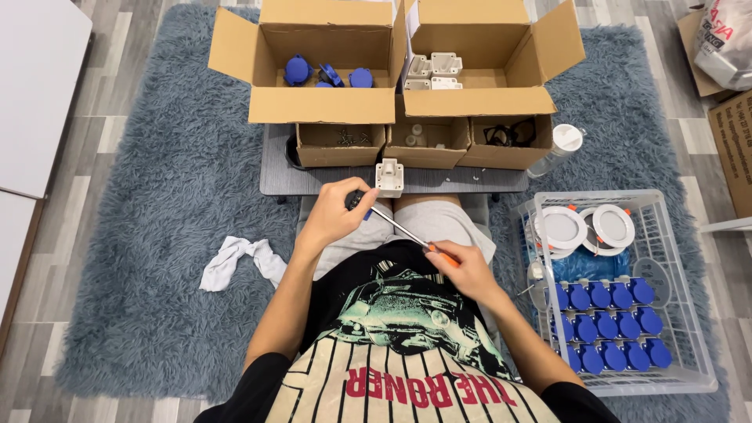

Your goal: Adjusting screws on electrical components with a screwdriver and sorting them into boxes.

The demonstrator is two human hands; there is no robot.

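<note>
Right hand grip: the right hand (468, 269) is closed around the orange handle of the screwdriver (401, 230); only the handle end is seen between the fingers.
Left hand grip: the left hand (335, 211) is curled shut on a small dark part with a blue edge (359, 202), at the tip end of the screwdriver; what exactly is pinched is not clear.
Screwdriver position: it is held slanted over the lap, tip up to the left, handle down to the right.
Handling of screwdriver: it is judged stiff and light, with a smooth metal shaft; the handle is the best place to take hold.
Handling of small part: it is judged light, hard plastic, easy to drop, so it is best pinched at its sides.
White housing (389, 177): 1 piece stands on the grey tray table (274, 184), just beside the left hand.
Small open boxes (407, 145): 3 are lined on the table, with small parts inside.
Large cartons (395, 59): 2 are behind; about 3 blue caps (298, 70) in the left one, about 3 white housings in the right one.
White basket (689, 376): about 14 blue caps in 3 rows and 2 round white lamps (587, 227) are counted.
White cloth (239, 258): 1 lies on the grey-blue rug (141, 313).
Bottle (558, 149): 1 lies at the table's right end.
</note>
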